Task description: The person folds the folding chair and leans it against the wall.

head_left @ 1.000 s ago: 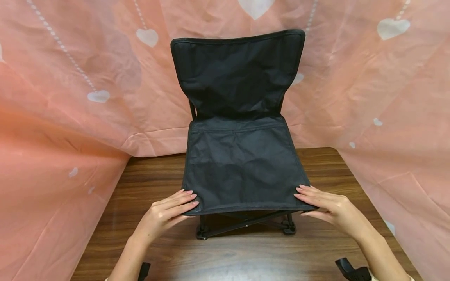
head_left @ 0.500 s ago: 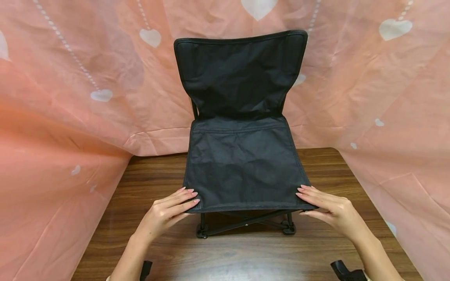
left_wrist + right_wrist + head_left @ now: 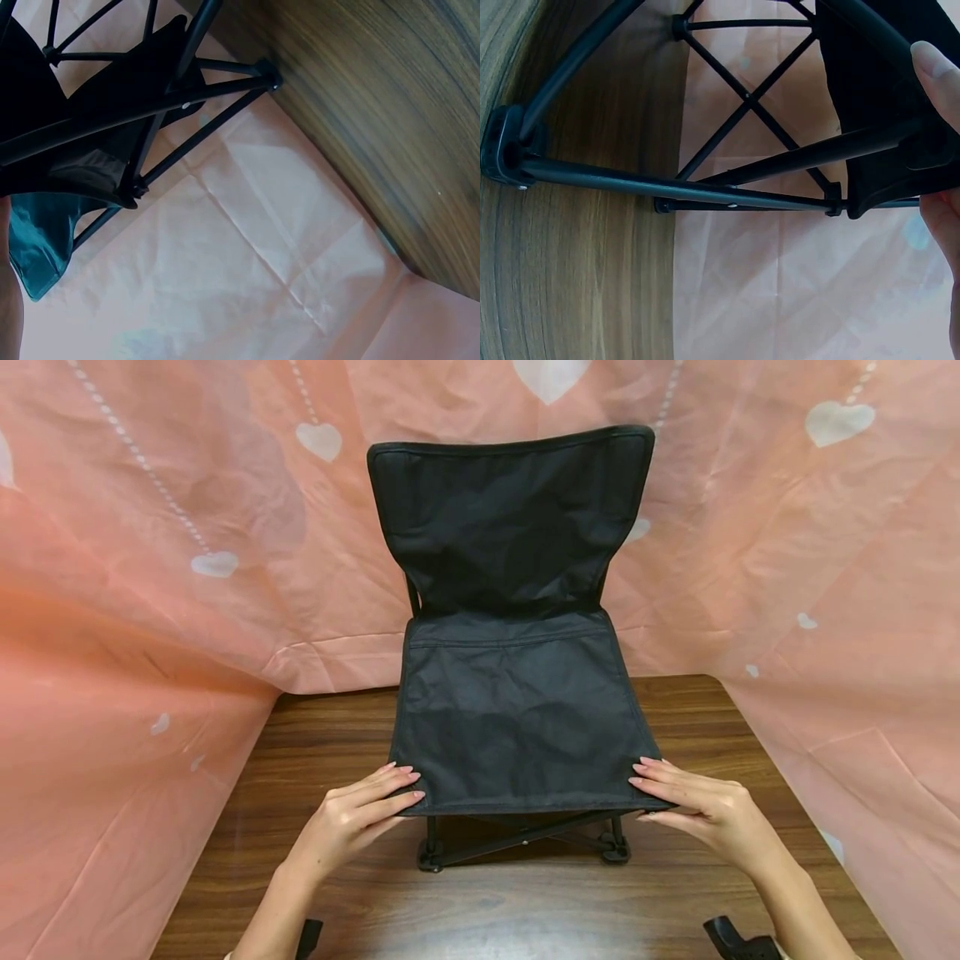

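A black folding chair [image 3: 517, 718] stands unfolded, its fabric backrest [image 3: 517, 518] upright and its seat facing me. My left hand [image 3: 352, 810] grips the seat's front left corner, fingers flat over the fabric and thumb lower at the edge. At the front right corner, my right hand [image 3: 712, 806] holds on the same way. Its thumb [image 3: 939, 79] shows under the seat in the right wrist view, beside the corner of the frame. Crossed metal legs [image 3: 748, 99] run below the seat. Only a sliver of the left hand [image 3: 9, 300] appears in the left wrist view.
The chair's feet [image 3: 430, 858] rest on a brown wood-grain surface [image 3: 525, 918]. Pink cloth with white hearts [image 3: 150, 635] hangs at the back and on both sides, close behind the backrest. Black wrist-worn pieces [image 3: 738, 939] show at the lower edge.
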Action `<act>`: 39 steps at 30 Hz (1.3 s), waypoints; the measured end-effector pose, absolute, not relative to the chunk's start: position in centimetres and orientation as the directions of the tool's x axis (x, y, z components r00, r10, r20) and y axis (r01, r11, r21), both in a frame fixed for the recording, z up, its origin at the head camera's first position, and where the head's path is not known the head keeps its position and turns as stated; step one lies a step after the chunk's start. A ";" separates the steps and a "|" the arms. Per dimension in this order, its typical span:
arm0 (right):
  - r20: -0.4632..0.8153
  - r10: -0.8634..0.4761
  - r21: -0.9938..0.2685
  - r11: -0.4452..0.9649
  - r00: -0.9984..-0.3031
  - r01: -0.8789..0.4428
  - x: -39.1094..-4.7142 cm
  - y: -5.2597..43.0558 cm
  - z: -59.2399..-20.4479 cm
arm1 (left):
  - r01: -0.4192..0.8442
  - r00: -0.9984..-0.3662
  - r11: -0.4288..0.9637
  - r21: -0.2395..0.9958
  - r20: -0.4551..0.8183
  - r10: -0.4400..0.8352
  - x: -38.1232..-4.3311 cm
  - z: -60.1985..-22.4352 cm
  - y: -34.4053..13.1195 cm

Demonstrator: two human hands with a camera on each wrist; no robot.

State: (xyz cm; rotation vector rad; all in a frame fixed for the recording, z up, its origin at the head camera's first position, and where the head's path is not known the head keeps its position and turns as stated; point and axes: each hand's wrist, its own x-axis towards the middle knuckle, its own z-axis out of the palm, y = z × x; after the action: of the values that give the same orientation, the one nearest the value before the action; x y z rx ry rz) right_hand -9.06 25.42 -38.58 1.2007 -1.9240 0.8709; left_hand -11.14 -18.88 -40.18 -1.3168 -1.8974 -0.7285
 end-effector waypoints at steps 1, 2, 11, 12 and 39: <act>0.829 -0.454 -0.177 0.345 -0.328 -0.922 -9.1 25.4 -38.6 | 0.946 -0.232 0.321 0.055 0.805 0.545 -11.1 -40.2 -18.9; 0.828 -0.454 -0.178 0.344 -0.329 -0.922 -9.1 25.4 -38.6 | 0.947 -0.229 0.317 0.055 0.808 0.543 -11.2 -40.2 -18.8; 0.831 -0.457 -0.174 0.330 -0.319 -0.928 -9.0 25.2 -38.5 | 0.945 -0.217 0.326 0.038 0.819 0.531 -11.1 -40.4 -18.7; 0.832 -0.455 -0.175 0.325 -0.316 -0.929 -9.0 25.2 -38.4 | 0.944 -0.214 0.327 0.035 0.820 0.531 -11.1 -40.4 -18.7; 0.871 -0.363 -0.224 0.305 -0.331 -0.925 -8.3 24.5 -38.2 | 0.937 -0.205 0.350 0.024 0.846 0.492 -10.7 -39.5 -17.7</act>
State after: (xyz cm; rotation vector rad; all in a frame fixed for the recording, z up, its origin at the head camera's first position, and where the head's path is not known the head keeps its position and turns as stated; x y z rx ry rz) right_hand -8.33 24.52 -38.22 1.1494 -1.8499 0.9860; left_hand -10.67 -17.68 -39.45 -1.2561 -1.8355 -0.7213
